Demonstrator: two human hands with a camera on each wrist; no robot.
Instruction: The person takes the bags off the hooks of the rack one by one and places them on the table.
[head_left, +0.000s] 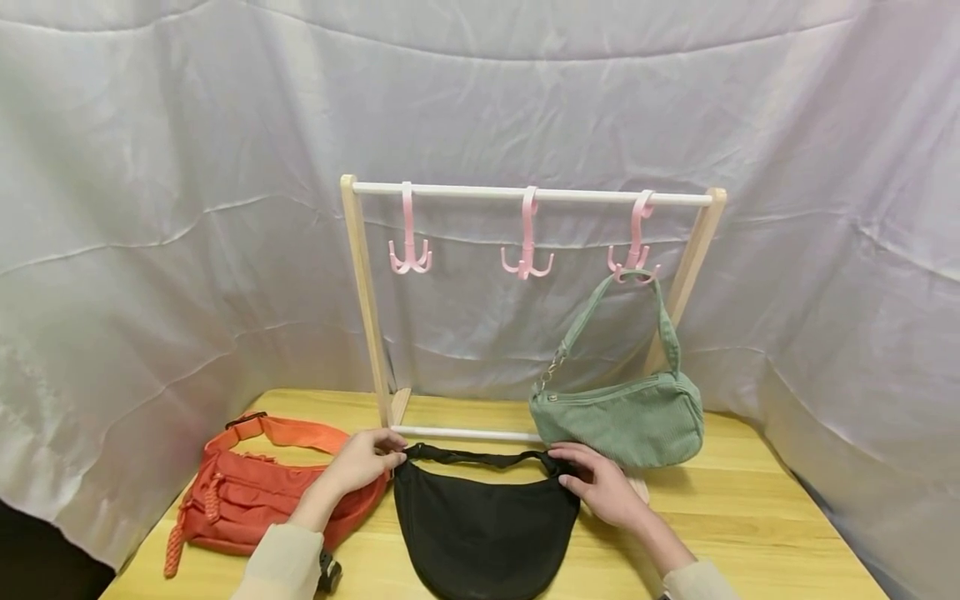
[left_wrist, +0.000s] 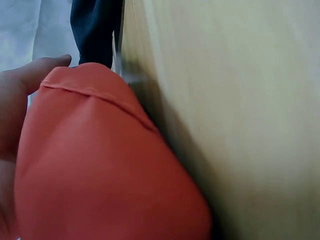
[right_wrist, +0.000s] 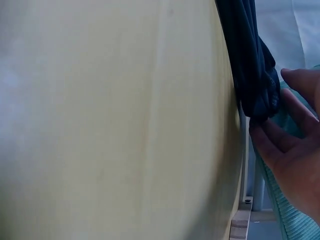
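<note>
A black crescent-shaped bag [head_left: 487, 525] lies on the wooden table, its short black strap [head_left: 480, 457] stretched along its top. My left hand [head_left: 358, 463] pinches the bag's upper left corner by the strap end. At the upper right corner, my right hand [head_left: 603, 487] holds the bag between thumb and fingers. The right wrist view shows the fingertips [right_wrist: 257, 127] against the gathered black fabric [right_wrist: 257, 95]. In the left wrist view a red waist bag [left_wrist: 100, 165] hides most of the left hand; only the thumb [left_wrist: 47, 67] and part of the palm show.
Behind stands a wood-and-white rack [head_left: 465, 192] with three pink hooks, including a left hook [head_left: 409, 242] and middle hook [head_left: 527, 242]. A green corduroy bag [head_left: 622, 421] hangs from the right hook [head_left: 636, 237]. Left on the table lies the red waist bag [head_left: 255, 500]. Grey curtains surround everything.
</note>
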